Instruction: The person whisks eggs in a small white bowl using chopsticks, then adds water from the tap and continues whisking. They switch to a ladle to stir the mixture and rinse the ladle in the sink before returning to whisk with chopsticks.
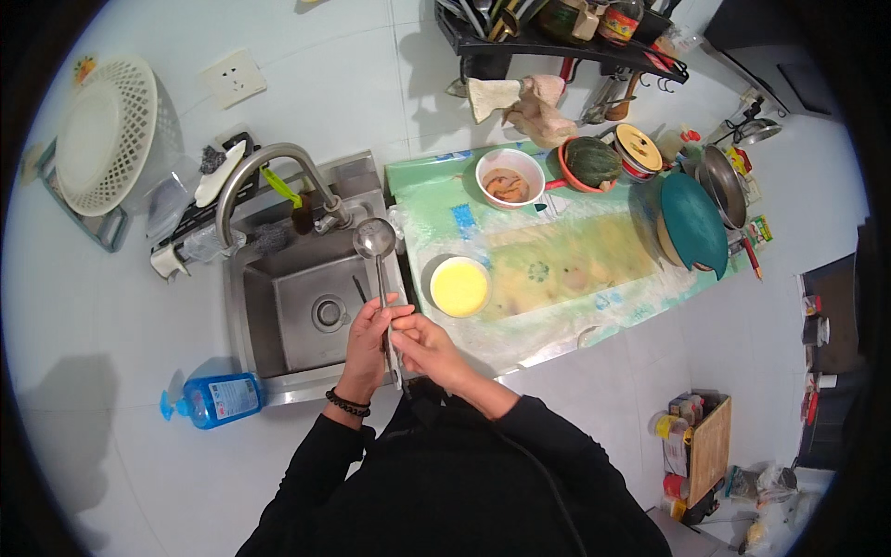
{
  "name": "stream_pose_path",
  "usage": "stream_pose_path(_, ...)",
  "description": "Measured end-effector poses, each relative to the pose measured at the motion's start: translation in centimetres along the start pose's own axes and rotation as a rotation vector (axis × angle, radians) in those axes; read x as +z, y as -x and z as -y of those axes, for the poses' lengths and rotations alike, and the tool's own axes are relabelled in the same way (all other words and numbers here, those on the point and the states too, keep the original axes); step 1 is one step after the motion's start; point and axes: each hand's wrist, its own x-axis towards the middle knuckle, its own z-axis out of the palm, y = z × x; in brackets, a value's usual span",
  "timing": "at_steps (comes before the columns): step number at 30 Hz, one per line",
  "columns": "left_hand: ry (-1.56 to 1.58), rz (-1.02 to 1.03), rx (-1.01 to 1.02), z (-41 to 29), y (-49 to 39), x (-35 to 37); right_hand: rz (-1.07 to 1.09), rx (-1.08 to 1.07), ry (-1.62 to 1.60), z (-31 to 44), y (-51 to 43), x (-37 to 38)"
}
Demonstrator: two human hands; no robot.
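Note:
A metal ladle [376, 239] is held by its handle between my two hands, its round bowl pointing away from me above the right rim of the sink. My left hand [367, 341] grips the handle from the left, with a dark beaded bracelet [348, 404] at the wrist. From the right, the fingers of my right hand [430, 348] also close on the handle. The stainless steel sink [292, 313] lies to the left, its drain visible. Just right of the ladle, a small bowl of yellow liquid [459, 287] stands on the counter.
A curved faucet [278, 150] arches over the sink. A blue pump bottle [221, 400] is at its near left corner. Farther along the counter are a white bowl with food in liquid [509, 179], a green squash [592, 163] and a teal lid or basin [692, 223]. A utensil shelf [557, 49] hangs above.

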Motion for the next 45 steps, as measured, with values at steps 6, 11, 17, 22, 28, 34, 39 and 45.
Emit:
stream_pose_path(6,-0.025,-0.018,0.036,-0.2,1.1,-2.4,0.106,0.109,-0.010,-1.9,-2.2,2.1)
stream_pose_path(11,-0.148,-0.163,-0.052,0.1,2.1,-2.2,-0.099,-0.211,0.381,-2.8,-0.4,0.7)
stream_pose_path(17,-0.155,-0.239,-0.082,-0.4,2.4,-4.3,-0.355,-0.287,0.743,-0.6,4.0,-6.5)
stream_pose_path(22,-0.083,-0.291,-0.071,-0.1,2.1,-5.6,-0.533,-0.167,1.153,1.4,6.9,-9.3)
stream_pose_path(28,-0.036,-0.336,-0.098,0.3,1.6,-5.0,-0.581,-0.298,1.275,1.0,6.2,-9.5)
stream_pose_path(34,0.059,-0.320,-0.101,0.4,1.5,-4.7,-0.550,-0.157,1.259,-0.1,5.3,-9.5)
stream_pose_path(39,0.063,-0.310,-0.118,0.6,1.7,-4.6,-0.556,-0.160,1.292,-0.4,4.6,-9.4)
stream_pose_path(45,0.019,-0.321,-0.127,1.0,2.0,-4.5,-0.554,-0.155,1.318,-0.4,4.1,-9.6)
